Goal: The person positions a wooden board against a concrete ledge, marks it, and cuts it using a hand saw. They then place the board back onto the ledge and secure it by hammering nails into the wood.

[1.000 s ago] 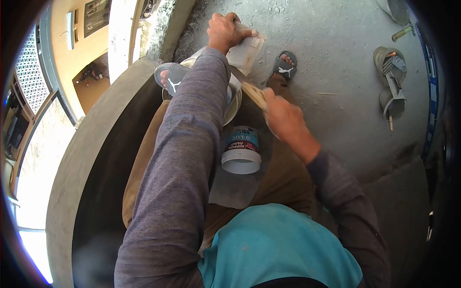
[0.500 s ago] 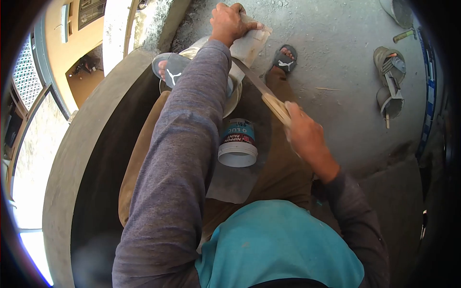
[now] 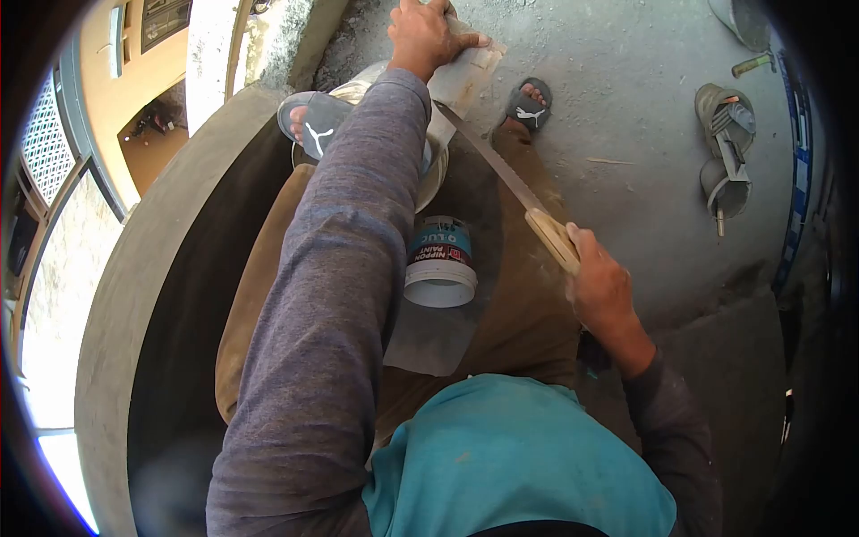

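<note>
My left hand (image 3: 424, 38), at the top of the head view, grips a dusty whitish pipe-like piece (image 3: 467, 79), thumb lying along it. Its far fingers are partly hidden. In my right hand (image 3: 601, 288) is the wooden handle of a handsaw (image 3: 503, 170). The blade slants up and left, its tip end against the near side of the white piece. Beneath the piece, a pale bucket (image 3: 433, 186) is partly covered by my left sleeve. A Nippon Paint tub (image 3: 440, 264) lies between my legs, its open mouth towards me.
My sandalled feet stand on either side of the white piece. On the dusty concrete floor (image 3: 617, 107) at right are buckets with tools (image 3: 727, 170) and a green-handled tool (image 3: 752, 65). A curved concrete ledge (image 3: 116, 295) runs along the left.
My right hand has drawn the saw back, down and to the right, so more blade shows. My left hand keeps its hold on the white piece; the view has shifted slightly.
</note>
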Tool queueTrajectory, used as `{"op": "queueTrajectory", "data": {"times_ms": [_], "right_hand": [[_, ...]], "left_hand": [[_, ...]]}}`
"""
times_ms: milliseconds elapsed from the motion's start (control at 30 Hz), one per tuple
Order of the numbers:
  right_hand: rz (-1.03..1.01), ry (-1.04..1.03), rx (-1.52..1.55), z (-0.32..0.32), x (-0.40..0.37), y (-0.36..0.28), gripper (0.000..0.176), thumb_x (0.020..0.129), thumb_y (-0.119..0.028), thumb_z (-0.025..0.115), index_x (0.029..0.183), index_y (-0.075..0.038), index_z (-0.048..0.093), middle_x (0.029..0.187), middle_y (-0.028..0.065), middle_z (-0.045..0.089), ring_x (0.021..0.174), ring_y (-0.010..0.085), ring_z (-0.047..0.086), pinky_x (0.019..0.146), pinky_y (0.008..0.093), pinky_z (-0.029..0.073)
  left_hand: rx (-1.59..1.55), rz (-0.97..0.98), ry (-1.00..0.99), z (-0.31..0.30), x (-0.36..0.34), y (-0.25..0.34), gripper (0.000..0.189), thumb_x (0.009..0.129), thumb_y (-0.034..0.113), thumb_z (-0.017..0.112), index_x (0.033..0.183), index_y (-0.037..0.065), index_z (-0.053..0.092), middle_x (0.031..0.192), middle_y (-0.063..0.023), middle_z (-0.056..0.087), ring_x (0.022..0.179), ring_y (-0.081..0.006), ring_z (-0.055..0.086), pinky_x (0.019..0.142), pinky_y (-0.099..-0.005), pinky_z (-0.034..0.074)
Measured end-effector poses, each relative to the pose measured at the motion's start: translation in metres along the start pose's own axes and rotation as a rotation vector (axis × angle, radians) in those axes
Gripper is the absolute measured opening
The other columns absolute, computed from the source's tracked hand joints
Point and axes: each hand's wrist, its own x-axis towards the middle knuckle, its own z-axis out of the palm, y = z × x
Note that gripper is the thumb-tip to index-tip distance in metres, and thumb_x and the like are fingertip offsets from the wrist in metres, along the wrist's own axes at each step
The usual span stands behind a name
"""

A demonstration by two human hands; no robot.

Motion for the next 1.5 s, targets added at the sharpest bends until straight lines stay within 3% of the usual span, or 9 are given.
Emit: {"op": "queueTrajectory", "data": {"times_ms": [233,467,700,933,1033,1167,1233,1433,1500], "right_hand": [[-0.013,-0.161,-0.101,0.087,0.180,-0.029,0.024,0.083,-0.015,0.060,0.099,-0.006,0.044,0.088,0.0203,0.063,0.082,0.0402,0.062,0.068,0.0485,0.050],[0.004,-0.042,-0.024,-0.003,-0.012,0.014,0.047,0.080,-0.010,0.064,0.123,-0.010,0.044,0.091,0.0177,0.064,0.085,0.0389,0.062,0.070,0.0482,0.050],[-0.017,-0.167,-0.073,0.082,0.175,-0.029,0.021,0.087,-0.018,0.054,0.101,-0.006,0.044,0.086,0.0200,0.063,0.080,0.0419,0.062,0.067,0.0497,0.049],[0.034,-0.083,-0.007,-0.003,-0.008,0.016,0.044,0.080,-0.010,0.063,0.120,-0.009,0.045,0.096,0.0189,0.063,0.088,0.0385,0.062,0.070,0.0479,0.050],[0.012,-0.090,0.018,0.025,0.032,0.023,0.043,0.081,-0.011,0.062,0.120,-0.010,0.045,0.095,0.0186,0.063,0.087,0.0385,0.062,0.071,0.0486,0.049],[-0.033,-0.157,-0.010,0.091,0.164,-0.013,0.023,0.084,-0.012,0.057,0.103,-0.008,0.045,0.090,0.0194,0.064,0.084,0.0414,0.062,0.069,0.0520,0.048],[-0.079,-0.150,-0.017,0.082,0.160,-0.017,0.017,0.085,-0.014,0.056,0.094,-0.007,0.043,0.089,0.0201,0.063,0.084,0.0414,0.062,0.067,0.0518,0.048],[0.019,-0.044,-0.010,-0.009,-0.018,0.020,0.049,0.077,-0.005,0.065,0.121,-0.010,0.043,0.093,0.0160,0.064,0.087,0.0373,0.063,0.071,0.0466,0.050],[0.037,-0.075,0.005,0.011,0.019,0.020,0.045,0.078,-0.006,0.064,0.118,-0.010,0.044,0.093,0.0165,0.064,0.088,0.0376,0.062,0.072,0.0468,0.050]], "left_hand": [[0.022,0.033,0.096,0.017,0.001,-0.013,0.056,0.061,0.054,0.076,0.098,0.014,0.065,0.105,-0.0202,0.052,0.100,-0.0389,0.052,0.083,-0.0465,0.047],[-0.016,-0.005,0.059,0.009,0.004,-0.003,0.057,0.061,0.055,0.077,0.099,0.015,0.066,0.106,-0.0190,0.052,0.103,-0.0376,0.051,0.084,-0.0461,0.047],[0.022,0.005,0.043,0.016,0.004,-0.009,0.059,0.059,0.056,0.078,0.100,0.015,0.066,0.106,-0.0191,0.053,0.103,-0.0384,0.051,0.083,-0.0466,0.047],[-0.029,0.012,0.055,0.010,0.000,-0.005,0.056,0.060,0.052,0.077,0.098,0.014,0.067,0.104,-0.0205,0.053,0.101,-0.0397,0.052,0.083,-0.0467,0.048],[-0.006,0.011,0.034,0.011,0.001,-0.004,0.056,0.059,0.052,0.077,0.098,0.013,0.067,0.104,-0.0207,0.054,0.100,-0.0398,0.053,0.083,-0.0465,0.048],[0.017,0.036,0.083,0.021,0.006,-0.014,0.057,0.059,0.054,0.077,0.098,0.014,0.067,0.104,-0.0209,0.054,0.100,-0.0397,0.053,0.083,-0.0465,0.048],[0.008,0.013,0.000,0.012,0.004,-0.005,0.058,0.059,0.055,0.077,0.098,0.014,0.067,0.104,-0.0211,0.054,0.100,-0.0394,0.053,0.083,-0.0464,0.048],[0.052,0.030,0.050,0.014,0.002,-0.005,0.058,0.059,0.056,0.076,0.098,0.014,0.066,0.105,-0.0202,0.054,0.102,-0.0388,0.052,0.084,-0.0456,0.048],[0.036,0.013,0.052,0.013,-0.001,-0.002,0.058,0.059,0.056,0.077,0.099,0.015,0.066,0.105,-0.0205,0.054,0.102,-0.0390,0.052,0.084,-0.0456,0.048]]}}
